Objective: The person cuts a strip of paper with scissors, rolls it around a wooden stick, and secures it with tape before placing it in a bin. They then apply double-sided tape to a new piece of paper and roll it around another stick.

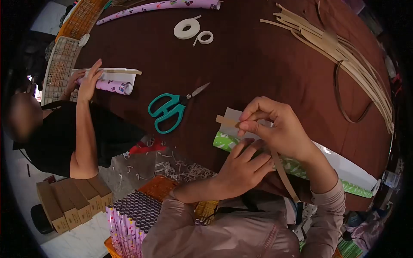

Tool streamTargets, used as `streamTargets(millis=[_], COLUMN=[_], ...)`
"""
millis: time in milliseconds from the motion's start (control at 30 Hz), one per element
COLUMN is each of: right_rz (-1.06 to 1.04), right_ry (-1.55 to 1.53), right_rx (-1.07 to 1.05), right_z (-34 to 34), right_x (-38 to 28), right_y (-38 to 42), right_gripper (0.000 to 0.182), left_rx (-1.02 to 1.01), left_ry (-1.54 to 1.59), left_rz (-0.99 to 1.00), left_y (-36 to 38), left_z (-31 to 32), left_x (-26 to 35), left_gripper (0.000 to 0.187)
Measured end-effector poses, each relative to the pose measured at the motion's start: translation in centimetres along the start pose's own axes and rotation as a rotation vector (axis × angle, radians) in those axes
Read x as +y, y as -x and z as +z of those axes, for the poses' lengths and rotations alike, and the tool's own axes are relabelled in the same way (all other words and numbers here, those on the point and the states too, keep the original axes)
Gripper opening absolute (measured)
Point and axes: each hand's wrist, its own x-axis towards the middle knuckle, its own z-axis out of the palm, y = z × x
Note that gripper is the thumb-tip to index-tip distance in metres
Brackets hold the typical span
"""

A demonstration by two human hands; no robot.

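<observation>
**Tan strip (228, 122) pinched above green roll (226, 141)**

My R hand (277, 124) pinches the strip near its L-pointing end, over the white paper (233, 114). My L hand (245, 170) is bent over the roll; can't tell if it's gripping. Best, IMO: light L pressure, strip flat. Roll's on the table (258, 64), long axis slanting far-L to near-R.

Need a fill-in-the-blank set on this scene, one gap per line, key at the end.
The person's right hand pinches the tan strip between its index finger and ____.
The person's left hand is over patterned paper coloured white and ____.
The scissors on the brown tablecloth have ____ handles.
Beyond the scissors, the number of white tape rolls lying flat is ____.

Missing words: thumb; green; teal; two.
</observation>
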Motion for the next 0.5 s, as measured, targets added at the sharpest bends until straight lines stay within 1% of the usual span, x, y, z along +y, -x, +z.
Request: streamTargets(millis=[33, 67, 100, 167, 200, 233, 267, 300, 333, 367, 400, 467, 500], right_rz=[0.004, 0.006, 0.005, -0.214, -0.212, -0.288, -0.363, -0.359, -0.248, -0.14, -0.14, -0.15, -0.146], right_ry=[0.072, 0.146, 0.141, 0.334, 0.327, 0.278, 0.233, 0.231, 0.163, 0.098, 0.101, 0.336, 0.337], right_rx=[0.012, 0.025, 0.028, 0.059, 0.062, 0.076, 0.091, 0.09, 0.098, 0.107, 0.108, 0.155, 0.159], right_z=[-0.2, -0.3, -0.4, -0.6, -0.6, -0.5, -0.4, -0.3, -0.2, -0.2, -0.1, 0.2, 0.2], right_x=[0.3, 0.5, 0.6, 0.7, 0.8, 0.8, 0.8, 0.8, 0.6, 0.4, 0.5, 1.1, 1.3], right_y=[-0.1, -0.2, -0.2, -0.2, -0.2, -0.3, -0.2, 0.0, 0.1, 0.1, -0.1, -0.5, -0.6], right_gripper=[0.01, 0.009, 0.009, 0.007, 0.007, 0.007, 0.007, 0.007, 0.008, 0.009, 0.009, 0.011, 0.011], left_rx=[-0.007, 0.027, 0.063, 0.078, 0.097, 0.089, 0.027, -0.034, -0.071, -0.068, -0.052, -0.04, -0.031], left_ry=[0.001, -0.078, -0.157, -0.264, -0.274, -0.272, -0.263, -0.254, -0.284, -0.283, -0.295, -0.3, -0.304], left_rz=[-0.002, -0.043, -0.082, -0.196, -0.221, -0.221, -0.218, -0.218, -0.234, -0.236, -0.255, -0.271, -0.281], left_y=[0.1, 0.3, 0.2, 0.4, 0.3, 0.6, 0.9, 1.0, 0.3, 0.2, 0.1, 0.1, 0.1], left_z=[0.0, -0.2, -0.3, -2.0, -2.9, -3.4, -3.8, -3.9, -3.8, -3.6, -3.6, -3.3, -3.1], left_x=[0.1, 0.2, 0.3, -0.4, -1.1, -1.6, -2.0, -2.2, -2.3, -2.3, -2.4, -2.3, -2.2], left_gripper=[0.03, 0.036, 0.042, 0.055, 0.062, 0.062, 0.06, 0.057, 0.045, 0.045, 0.042, 0.039, 0.037])
